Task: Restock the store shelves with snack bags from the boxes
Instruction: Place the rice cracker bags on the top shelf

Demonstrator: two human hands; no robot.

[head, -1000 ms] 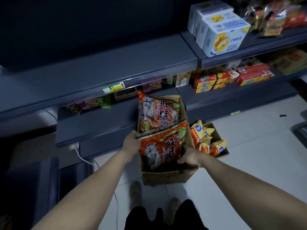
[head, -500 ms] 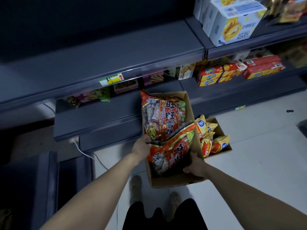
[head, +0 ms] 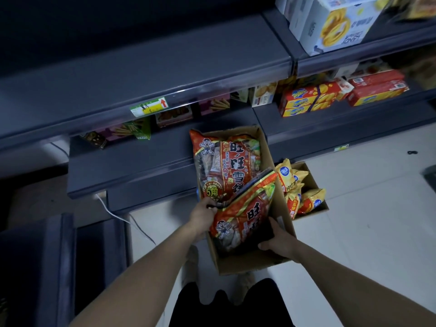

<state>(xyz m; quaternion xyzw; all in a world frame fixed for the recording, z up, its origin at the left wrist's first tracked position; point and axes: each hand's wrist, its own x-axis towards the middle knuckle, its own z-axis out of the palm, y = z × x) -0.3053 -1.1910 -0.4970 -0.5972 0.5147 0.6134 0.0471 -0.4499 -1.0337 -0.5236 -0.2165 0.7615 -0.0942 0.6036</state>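
A cardboard box [head: 250,264] stands on the floor in front of the grey shelves [head: 146,74], with two large red snack bags in it. The near red bag [head: 243,218] is tilted up out of the box. My left hand [head: 203,215] grips its upper left corner and my right hand [head: 278,241] holds its lower right edge, fingers curled under it. The far red bag [head: 226,166] leans upright at the back of the box. A smaller box [head: 311,182] to the right holds several yellow snack bags [head: 295,185].
The top shelf in front of me is bare, with a price tag [head: 153,106] on its lip. Biscuit boxes [head: 309,100] fill the right shelves, white cartons [head: 330,24] above them. A white cable [head: 118,215] runs over the floor. A dark unit [head: 47,267] stands at lower left.
Both hands have lifted and tilted the near red bag up and to the right in the box. My view has moved closer to the shelves.
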